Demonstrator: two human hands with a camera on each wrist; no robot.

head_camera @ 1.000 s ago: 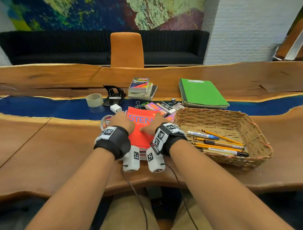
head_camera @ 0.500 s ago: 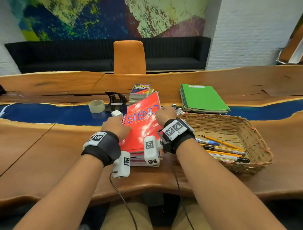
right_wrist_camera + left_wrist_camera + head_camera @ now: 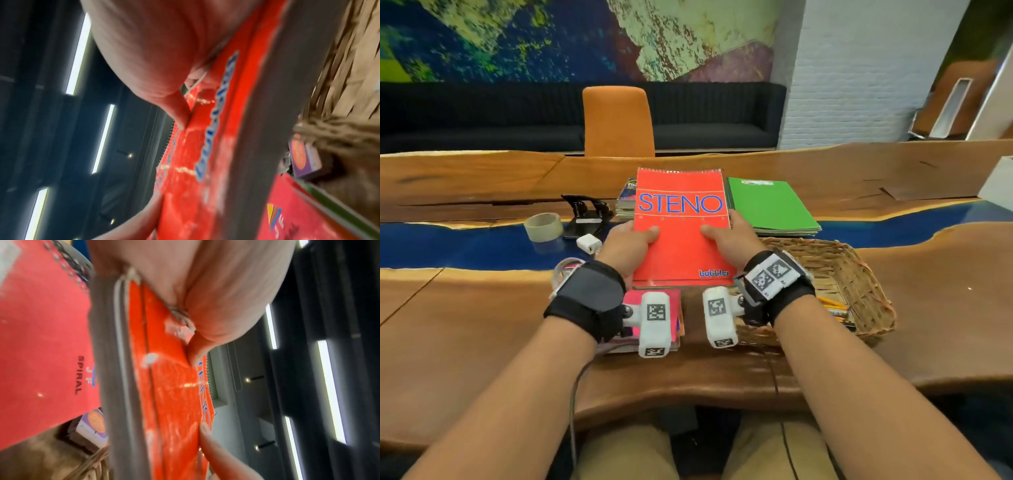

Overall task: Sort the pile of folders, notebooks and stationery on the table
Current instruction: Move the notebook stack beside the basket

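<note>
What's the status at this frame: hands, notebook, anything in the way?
Left hand and right hand both grip the red STENO notebook, lifted above the pile. Wicker basket right, green folders beyond. Nothing blocking.

**Beyond the table: seating, wall and mural**

We see an orange chair point(image 3: 618, 121) pushed up to the far side of the wooden table point(image 3: 465, 318). Behind it, a long dark sofa point(image 3: 482, 118) runs along the wall. Above the sofa we find a colourful mural point(image 3: 534, 37) in blue, green and yellow. To the right stands a white brick wall point(image 3: 859, 68).
</note>
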